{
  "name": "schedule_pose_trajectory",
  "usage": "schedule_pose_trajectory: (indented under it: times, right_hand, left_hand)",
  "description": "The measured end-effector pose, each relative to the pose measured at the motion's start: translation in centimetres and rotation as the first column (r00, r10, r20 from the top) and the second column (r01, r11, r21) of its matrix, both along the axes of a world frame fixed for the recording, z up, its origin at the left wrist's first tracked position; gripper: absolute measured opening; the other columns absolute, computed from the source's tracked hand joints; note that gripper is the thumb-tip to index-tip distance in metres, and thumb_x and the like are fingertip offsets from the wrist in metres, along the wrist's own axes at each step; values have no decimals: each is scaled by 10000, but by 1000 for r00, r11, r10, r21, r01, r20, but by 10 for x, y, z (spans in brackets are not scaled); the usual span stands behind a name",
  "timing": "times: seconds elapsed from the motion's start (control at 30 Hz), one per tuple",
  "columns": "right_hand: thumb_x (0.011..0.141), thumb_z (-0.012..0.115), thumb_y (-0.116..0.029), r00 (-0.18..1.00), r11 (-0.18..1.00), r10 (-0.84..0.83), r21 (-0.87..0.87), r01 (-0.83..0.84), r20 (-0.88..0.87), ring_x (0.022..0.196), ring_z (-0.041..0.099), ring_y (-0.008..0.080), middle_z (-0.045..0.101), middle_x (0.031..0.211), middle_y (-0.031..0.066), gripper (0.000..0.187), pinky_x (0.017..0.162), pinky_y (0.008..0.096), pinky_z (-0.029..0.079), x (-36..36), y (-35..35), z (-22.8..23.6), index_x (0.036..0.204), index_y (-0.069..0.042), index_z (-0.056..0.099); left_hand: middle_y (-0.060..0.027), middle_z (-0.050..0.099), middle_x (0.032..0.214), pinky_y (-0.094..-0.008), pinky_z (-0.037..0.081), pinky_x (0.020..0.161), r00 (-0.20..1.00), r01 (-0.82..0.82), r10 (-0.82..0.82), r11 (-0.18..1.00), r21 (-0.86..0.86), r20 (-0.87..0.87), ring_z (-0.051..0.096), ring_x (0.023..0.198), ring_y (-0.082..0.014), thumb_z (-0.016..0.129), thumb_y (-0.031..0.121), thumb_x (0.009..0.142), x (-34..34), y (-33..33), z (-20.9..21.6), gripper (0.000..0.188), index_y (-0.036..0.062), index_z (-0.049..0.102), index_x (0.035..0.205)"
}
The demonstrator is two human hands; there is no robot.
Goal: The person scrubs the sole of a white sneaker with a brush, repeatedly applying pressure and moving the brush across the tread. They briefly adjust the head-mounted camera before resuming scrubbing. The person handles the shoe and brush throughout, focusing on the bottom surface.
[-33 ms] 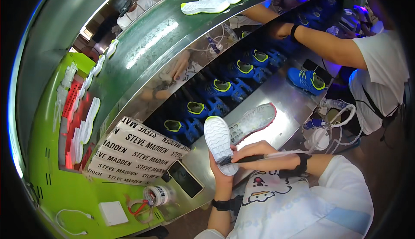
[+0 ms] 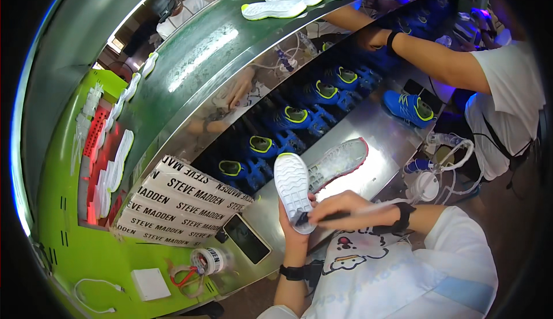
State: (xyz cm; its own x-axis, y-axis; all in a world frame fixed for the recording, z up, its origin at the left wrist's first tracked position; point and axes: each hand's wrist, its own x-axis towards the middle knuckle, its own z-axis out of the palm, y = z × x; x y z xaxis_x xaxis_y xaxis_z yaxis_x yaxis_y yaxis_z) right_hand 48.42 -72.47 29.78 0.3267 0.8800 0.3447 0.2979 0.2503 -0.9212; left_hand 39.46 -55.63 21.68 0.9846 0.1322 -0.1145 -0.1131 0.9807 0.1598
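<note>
Our left hand (image 2: 295, 239) clamps the white shoe sole (image 2: 291, 175), presumably steadying it for our right hand (image 2: 341, 208), whose blurred grip we cannot tell.

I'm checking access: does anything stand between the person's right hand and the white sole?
Only the dark brush-like tool, at the lower end of the white sole; nothing else visible lies between the sole and the right hand.

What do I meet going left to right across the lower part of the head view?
White cable, white box, tape roll, phone, white shoe sole, right hand, white round container.
</note>
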Motion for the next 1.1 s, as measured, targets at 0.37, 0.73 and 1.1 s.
schedule_pose_trajectory:
  times: [0.37, 0.73, 1.1]
  right_hand:
    - [742, 636, -64, 888, 969, 245, -130, -210, 390, 909, 595, 259, 682, 919, 41, 199, 737, 336, 486, 26, -21, 40, 927, -84, 705]
    - [784, 687, -15, 960, 981, -171, -133, 144, -223, 925, 627, 125, 688, 1000, 99, 218, 851, 273, 488, 20, -38, 42, 1002, -9, 700]
    - [819, 663, -133, 919, 934, -356, -54, 352, -169, 897, 642, 142, 695, 889, 96, 183, 840, 289, 489, -6, -11, 9, 965, -25, 687]
  left_hand:
    - [-93, 679, 961, -276, 545, 696, 680, 733, -504, 480, 482, -533, 667, 803, -177, 587, 281, 917, 36, 17, 46, 321, 0, 629, 1067]
    - [-188, 366, 1445, -496, 267, 1109, 997, 76, -64, 931, 358, -45, 353, 1322, -382, 371, 429, 936, 22, -25, 39, 584, 71, 391, 1396]
    - [-154, 566, 1203, -422, 476, 871, 982, -174, 177, 983, 52, -66, 566, 953, -310, 433, 435, 903, 29, -45, 27, 595, 32, 419, 1340]
